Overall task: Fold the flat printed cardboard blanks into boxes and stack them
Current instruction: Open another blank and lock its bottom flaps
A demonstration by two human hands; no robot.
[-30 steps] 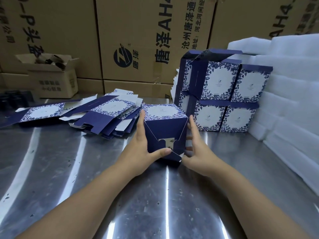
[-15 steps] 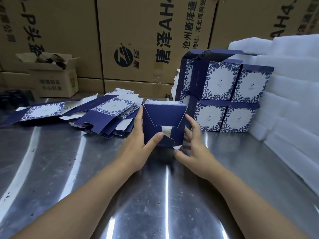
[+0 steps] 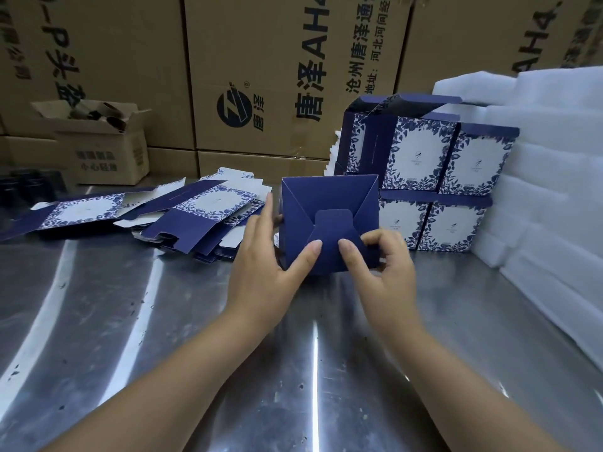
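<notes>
Box [image 3: 327, 201] tipped, folded base facing camera; left hand [image 3: 262, 273] grips its left edge, right hand [image 3: 385, 276] its right edge; both thumbs press the base flap.

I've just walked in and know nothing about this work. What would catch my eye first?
First, the dark blue box at the centre, its folded bottom facing the camera, gripped by the left hand and right hand with both thumbs on the flap. Behind it to the right stands a stack of finished boxes printed with blue leaves. To the left, a pile of flat blanks sprawls on the shiny metal table.
</notes>
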